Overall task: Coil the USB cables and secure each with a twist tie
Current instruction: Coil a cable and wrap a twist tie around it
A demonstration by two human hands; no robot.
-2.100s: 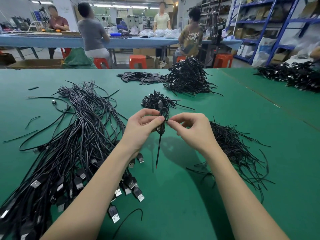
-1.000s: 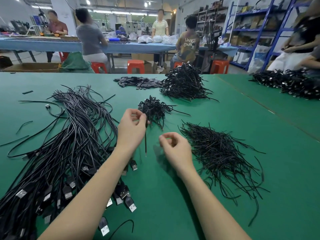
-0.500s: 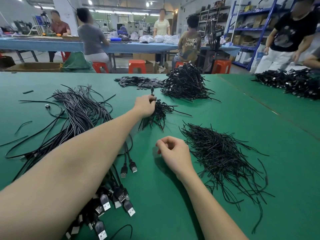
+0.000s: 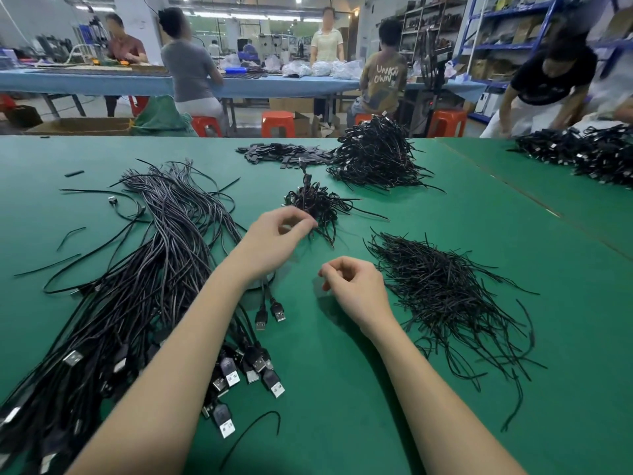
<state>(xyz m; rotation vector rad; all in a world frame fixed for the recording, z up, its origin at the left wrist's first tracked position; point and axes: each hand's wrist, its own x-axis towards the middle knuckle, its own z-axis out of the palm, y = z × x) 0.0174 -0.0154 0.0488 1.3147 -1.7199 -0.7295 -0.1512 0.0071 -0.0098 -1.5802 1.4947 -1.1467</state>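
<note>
Hands over green table (image 4: 342, 389), both empty. Left hand (image 4: 274, 240) hovering just short of small pile of coiled cables (image 4: 313, 202), fingers loosely curled, thumb and forefinger tips close together, nothing visible between them; nearest strands of that pile just beyond the fingertips, whether touching or not cannot be told. Right hand (image 4: 354, 287) lower and nearer, knuckles up, fingers curled loosely inward, gripping nothing, wrist above bare table. Heap of twist ties (image 4: 442, 293) lying just right of right hand, thin black strands splayed toward the near edge, none held. Big bundle of uncoiled USB cables (image 4: 144, 282) stretched out on the left, running under the left forearm, plugs fanned out at the near end; two plugs (image 4: 270, 311) lying apart from the rest, just below the left wrist. Single loose tie (image 4: 253, 430) curved on the table between the forearms. Farther back, larger mound of finished coils (image 4: 375, 156), with flat scatter of small black pieces (image 4: 284, 154) just to its left. Another dark heap of cables (image 4: 589, 154) on the adjoining table at far right, person in black shirt (image 4: 544, 80) bent over it. Beyond, blue workbench (image 4: 102, 82) with several seated and standing people, orange stools (image 4: 277, 123), blue shelving (image 4: 496, 46) at right.
</note>
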